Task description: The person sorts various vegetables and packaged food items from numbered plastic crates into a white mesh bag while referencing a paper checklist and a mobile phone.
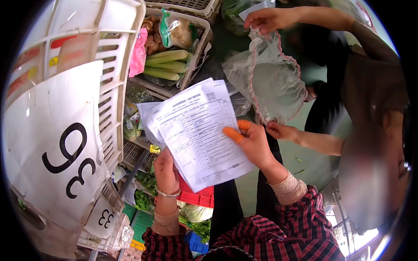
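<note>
In front of me is a stack of printed paper sheets [200,135], slightly fanned at its left side. My right hand [251,141] pinches the right edge, with orange covers on the thumb and a finger. At the lower left edge, my left hand [166,167] grips the stack too; its fingers are partly hidden behind the paper. Beyond the sheets stands a crate [191,74] of vegetables, holding green stalks [167,64], brown mushrooms [152,37] and a bag of pale produce [178,32].
At the right a co-worker [365,87] holds a clear plastic bag [272,82] with a red-trimmed rim open in both hands. Tall white crates [117,87] bearing paper labels rise at my left. Below the sheets sit a red crate [198,195] and a pale cabbage [196,213].
</note>
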